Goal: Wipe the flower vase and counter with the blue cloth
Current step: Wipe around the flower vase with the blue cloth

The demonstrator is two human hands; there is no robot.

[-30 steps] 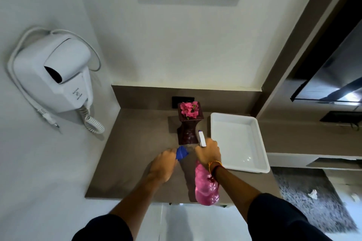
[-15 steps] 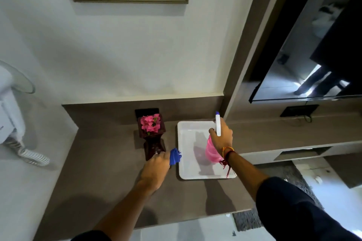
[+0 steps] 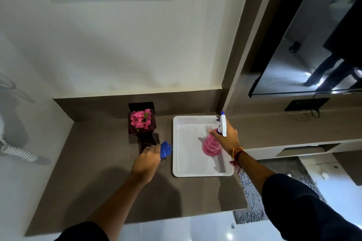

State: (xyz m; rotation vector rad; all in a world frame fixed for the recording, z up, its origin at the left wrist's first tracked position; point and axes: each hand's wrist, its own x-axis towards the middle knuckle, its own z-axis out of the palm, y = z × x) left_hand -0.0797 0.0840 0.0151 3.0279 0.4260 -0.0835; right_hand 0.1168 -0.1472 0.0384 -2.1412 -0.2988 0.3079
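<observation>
Left hand (image 3: 147,159) closed around blue cloth (image 3: 165,149), pressed at base of flower vase (image 3: 144,133), vase upright on tabletop (image 3: 101,172) near back wall. Right hand (image 3: 225,139) gripping pink spray bottle (image 3: 212,146), bottle held over white tray (image 3: 203,173) just right of vase. Progress judged early: vase wiping under way, tabletop apparently unwiped. Versus half second ago: bottle lower and deeper into tray; left hand and cloth hardly shifted; view tilted slightly down.

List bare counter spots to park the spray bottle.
Free: counter left of the vase, and the front strip below the tray. Crowded: the vase-tray gap, filled by the left hand and blue cloth.
</observation>
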